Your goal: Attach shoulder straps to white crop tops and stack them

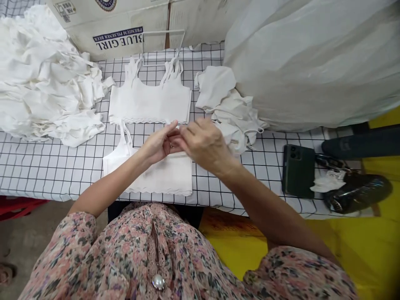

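A white camisole top (pixel 159 175) lies flat in front of me, scalloped hem toward me, its left strap (pixel 125 134) loose above it. Over its upper right part my left hand (pixel 159 143) and my right hand (pixel 206 143) meet. The left hand's fingers are curled, a ring on one of them. My right hand is pinched against them and slightly blurred. Whatever they grip at the camisole's right strap area is hidden by the fingers. Just beyond lies a neat stack of white camisoles (pixel 150 102) with their straps pointing away from me.
A big heap of white garments (pixel 46 79) covers the left. Crumpled white pieces (pixel 234 112) lie right of the stack, below a large pale plastic bag (pixel 312 62). A beer carton (pixel 125 29) and white wire frame (pixel 164 31) stand behind. A phone (pixel 298 171) and black pouch (pixel 359 191) sit right.
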{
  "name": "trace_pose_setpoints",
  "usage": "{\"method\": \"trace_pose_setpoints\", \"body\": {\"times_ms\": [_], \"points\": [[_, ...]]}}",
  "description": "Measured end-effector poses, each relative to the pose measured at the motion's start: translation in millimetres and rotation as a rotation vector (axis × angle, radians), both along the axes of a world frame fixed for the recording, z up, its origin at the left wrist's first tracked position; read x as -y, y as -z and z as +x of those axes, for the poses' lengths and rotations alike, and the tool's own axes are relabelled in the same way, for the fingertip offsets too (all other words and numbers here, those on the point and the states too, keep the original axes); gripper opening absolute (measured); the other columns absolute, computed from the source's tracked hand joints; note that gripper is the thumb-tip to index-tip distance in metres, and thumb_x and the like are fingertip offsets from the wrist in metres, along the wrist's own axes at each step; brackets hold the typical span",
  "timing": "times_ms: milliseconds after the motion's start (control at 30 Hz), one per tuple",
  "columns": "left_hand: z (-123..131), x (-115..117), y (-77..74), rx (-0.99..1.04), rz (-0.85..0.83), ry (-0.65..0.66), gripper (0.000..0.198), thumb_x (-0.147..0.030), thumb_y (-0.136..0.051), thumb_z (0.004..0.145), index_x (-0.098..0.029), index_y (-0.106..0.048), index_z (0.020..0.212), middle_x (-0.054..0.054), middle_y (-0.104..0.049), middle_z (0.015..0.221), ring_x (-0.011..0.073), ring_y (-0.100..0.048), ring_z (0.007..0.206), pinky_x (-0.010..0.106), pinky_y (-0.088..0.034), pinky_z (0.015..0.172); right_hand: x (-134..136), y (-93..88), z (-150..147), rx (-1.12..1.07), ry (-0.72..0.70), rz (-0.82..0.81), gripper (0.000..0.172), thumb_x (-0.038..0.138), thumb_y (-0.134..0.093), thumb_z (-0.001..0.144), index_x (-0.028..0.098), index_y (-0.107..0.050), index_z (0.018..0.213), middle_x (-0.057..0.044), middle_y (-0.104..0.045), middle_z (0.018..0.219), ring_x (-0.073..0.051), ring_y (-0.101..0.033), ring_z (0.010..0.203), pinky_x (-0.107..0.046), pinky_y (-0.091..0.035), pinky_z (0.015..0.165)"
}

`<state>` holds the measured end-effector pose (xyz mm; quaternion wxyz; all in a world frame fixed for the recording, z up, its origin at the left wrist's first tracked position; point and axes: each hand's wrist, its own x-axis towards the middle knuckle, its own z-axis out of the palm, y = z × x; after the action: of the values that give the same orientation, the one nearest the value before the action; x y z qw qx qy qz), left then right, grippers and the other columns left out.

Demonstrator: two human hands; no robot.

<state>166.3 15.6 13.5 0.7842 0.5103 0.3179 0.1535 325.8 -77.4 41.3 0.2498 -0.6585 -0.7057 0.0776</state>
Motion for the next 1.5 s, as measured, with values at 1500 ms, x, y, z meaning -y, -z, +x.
{"method": "trace_pose_setpoints", "body": {"times_ms": [1500], "points": [[-68.1, 31.4, 13.3, -0.351, 1.109, 0.036, 0.011, -0.024, -0.078, 0.096, -0.018, -0.07, 0.1, 0.005, -0.073, 0.097, 0.0168, -0.061, 0.088, 0.031, -0.049, 0.08, -4.8, 4.9, 6.1, -0.697, -0.126, -0.373, 0.016, 0.041, -0.07, 0.092, 0.03, -0.076, 0.083, 0.0, -0.075, 0.081, -0.017, -0.064, 0.073, -0.035, -0.052, 0.07]]}}
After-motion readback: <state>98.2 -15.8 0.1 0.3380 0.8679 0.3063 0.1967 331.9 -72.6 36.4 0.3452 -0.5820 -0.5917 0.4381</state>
